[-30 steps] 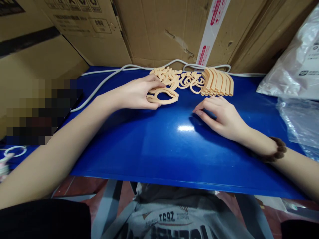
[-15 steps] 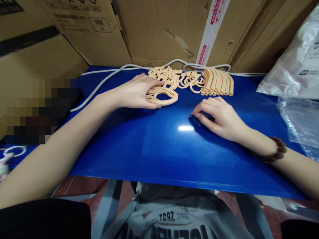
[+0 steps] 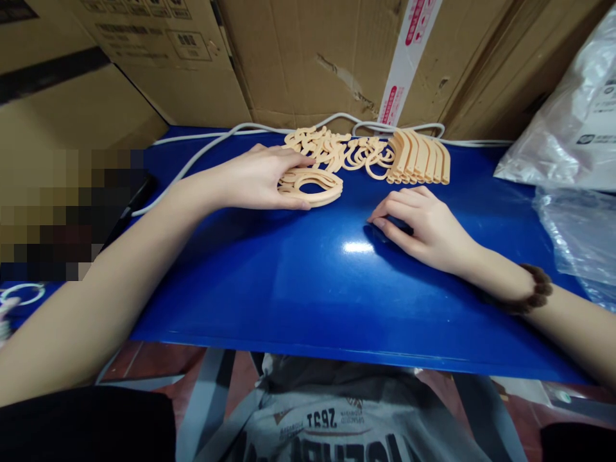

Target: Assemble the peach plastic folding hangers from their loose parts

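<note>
My left hand (image 3: 257, 179) lies on the blue table (image 3: 312, 295), its thumb and fingers closed round a small stack of peach plastic loop pieces (image 3: 315, 186). Behind that stack lies a loose heap of the same peach pieces (image 3: 337, 149), and to its right a neat row of them stands on edge (image 3: 421, 163). My right hand (image 3: 423, 224) rests on the table a little right of the stack, fingers curled downward, tips touching the surface, nothing visible in them. A dark bead bracelet (image 3: 534, 292) circles the right wrist.
Cardboard boxes (image 3: 308, 58) wall the back and left of the table. A white cable (image 3: 212, 146) runs along the back edge. Clear plastic bags (image 3: 572, 141) lie at the right. A blurred dark patch (image 3: 67, 212) sits at the left.
My left hand has drawn the small stack slightly left and nearer. My right hand has curled its fingers a little and shifted slightly toward me.
</note>
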Action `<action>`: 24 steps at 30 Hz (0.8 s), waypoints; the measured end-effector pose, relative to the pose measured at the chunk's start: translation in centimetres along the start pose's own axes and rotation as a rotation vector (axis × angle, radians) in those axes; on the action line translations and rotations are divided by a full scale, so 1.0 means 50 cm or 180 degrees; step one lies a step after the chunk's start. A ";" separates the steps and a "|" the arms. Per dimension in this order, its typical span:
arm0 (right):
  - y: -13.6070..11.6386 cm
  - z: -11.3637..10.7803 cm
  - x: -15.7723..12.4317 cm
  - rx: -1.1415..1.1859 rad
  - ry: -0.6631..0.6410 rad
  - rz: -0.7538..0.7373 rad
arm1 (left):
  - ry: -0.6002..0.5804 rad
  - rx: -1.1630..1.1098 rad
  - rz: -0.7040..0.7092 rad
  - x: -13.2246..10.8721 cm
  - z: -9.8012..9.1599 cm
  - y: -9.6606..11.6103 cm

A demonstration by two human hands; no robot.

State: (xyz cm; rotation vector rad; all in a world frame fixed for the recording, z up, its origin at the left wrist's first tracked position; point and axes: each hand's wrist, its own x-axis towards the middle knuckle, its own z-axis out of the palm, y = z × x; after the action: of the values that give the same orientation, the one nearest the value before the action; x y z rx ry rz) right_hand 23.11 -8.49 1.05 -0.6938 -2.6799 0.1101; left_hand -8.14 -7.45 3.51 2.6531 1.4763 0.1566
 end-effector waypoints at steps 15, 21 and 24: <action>-0.001 -0.001 0.002 0.0051 -0.0002 -0.0007 | -0.0091 0.0147 -0.0083 0.002 -0.003 0.006; -0.001 -0.001 0.001 0.0013 0.0012 -0.0030 | -0.0098 0.0152 -0.0114 -0.003 -0.006 0.000; -0.002 -0.001 0.001 0.0052 0.0007 -0.0001 | -0.0137 0.0093 -0.0156 -0.005 -0.011 -0.007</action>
State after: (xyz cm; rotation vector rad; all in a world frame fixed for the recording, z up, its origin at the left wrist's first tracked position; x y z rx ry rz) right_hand 23.05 -8.54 1.12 -0.6882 -2.6741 0.1308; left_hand -8.65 -7.48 3.98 2.6224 1.5404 0.0743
